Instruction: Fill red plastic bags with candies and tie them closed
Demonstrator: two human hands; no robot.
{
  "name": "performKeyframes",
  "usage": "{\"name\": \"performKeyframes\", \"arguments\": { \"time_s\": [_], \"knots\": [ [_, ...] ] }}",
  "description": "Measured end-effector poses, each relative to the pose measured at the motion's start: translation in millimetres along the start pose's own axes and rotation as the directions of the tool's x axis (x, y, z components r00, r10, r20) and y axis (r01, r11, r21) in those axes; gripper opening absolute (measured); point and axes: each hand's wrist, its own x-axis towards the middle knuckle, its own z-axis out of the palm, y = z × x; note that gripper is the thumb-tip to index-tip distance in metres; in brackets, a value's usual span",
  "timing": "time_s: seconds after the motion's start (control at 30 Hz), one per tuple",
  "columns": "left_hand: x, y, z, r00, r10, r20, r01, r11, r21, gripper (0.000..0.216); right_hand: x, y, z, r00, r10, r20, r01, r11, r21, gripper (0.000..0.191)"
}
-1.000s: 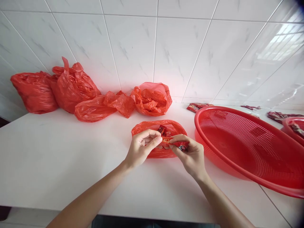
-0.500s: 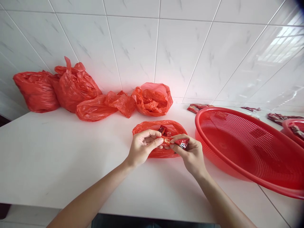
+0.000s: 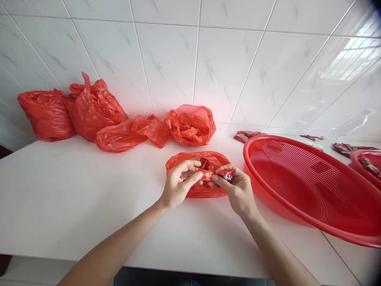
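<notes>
Between my two hands is a red snack packet with pale lettering, held over an opened red plastic bag. My left hand pinches its left end between thumb and fingers. My right hand grips the right side, and a shiny red and dark packet end sticks out among its fingers; whether that is a second packet I cannot tell. Inside the bag, just beyond my fingers, lies a dark red wrapped packet. My hands hide much of the bag's contents.
A large red perforated basket stands right, with a smaller red basket beyond. Packets lie along the tiled wall. An open red bag, a crumpled bag and two full red bags line the back left.
My right hand has shifted slightly left, and more of the packet's lettering shows between my thumbs. Both hands still hold the packet over the bag.
</notes>
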Motion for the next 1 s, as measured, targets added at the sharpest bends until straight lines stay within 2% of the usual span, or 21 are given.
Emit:
{"name": "performKeyframes", "arguments": {
  "time_s": [0.13,0.23,0.33,0.4,0.5,0.57,0.7,0.8,0.9,1.0],
  "knots": [
    [2.3,-1.9,-2.1,0.999,-0.032,0.031,0.031,0.999,0.014,0.025,-0.7,-2.9,1.1,0.999,-0.047,-0.007,0.046,0.997,-0.061,0.023],
    [2.9,-5.2,-5.0,0.994,-0.034,0.103,0.019,0.990,0.142,0.027,-0.7,-2.3,0.5,0.990,-0.138,-0.005,0.133,0.960,-0.245,0.017],
    [3.2,-9.8,-7.7,0.986,-0.020,0.164,-0.031,0.953,0.301,0.025,0.4,-1.3,-3.0,0.973,-0.232,-0.003,0.208,0.878,-0.431,0.009],
    [4.6,-13.8,-9.7,0.988,0.026,0.151,-0.083,0.917,0.389,0.023,2.3,-2.4,-6.9,0.957,-0.286,-0.048,0.227,0.839,-0.494,0.007],
    [9.4,-21.6,-13.5,0.987,0.115,0.114,-0.158,0.845,0.512,0.019,6.3,-6.6,-13.6,0.930,-0.333,-0.155,0.214,0.834,-0.508,0.010],
    [13.9,-27.3,-16.2,0.983,0.146,0.110,-0.183,0.801,0.570,0.018,9.3,-8.2,-17.9,0.938,-0.309,-0.159,0.191,0.841,-0.507,0.011],
    [24.3,-36.9,-17.7,0.978,0.176,0.113,-0.209,0.768,0.606,0.022,15.1,-3.5,-26.2,0.991,-0.134,-0.023,0.098,0.817,-0.568,0.018],
    [34.9,-41.3,-12.0,0.972,0.186,0.140,-0.233,0.755,0.614,0.025,18.9,1.1,-32.1,0.989,-0.137,-0.047,0.078,0.779,-0.623,0.018],
    [50.0,-43.9,-0.6,0.955,0.178,0.238,-0.291,0.722,0.628,0.028,20.9,2.7,-35.1,0.984,-0.167,-0.066,0.090,0.774,-0.627,0.016],
    [67.7,-46.0,11.4,0.892,0.133,0.432,-0.410,0.643,0.647,0.038,21.7,4.7,-34.5,0.986,-0.162,-0.039,0.099,0.761,-0.641,0.015]
  ]
}}
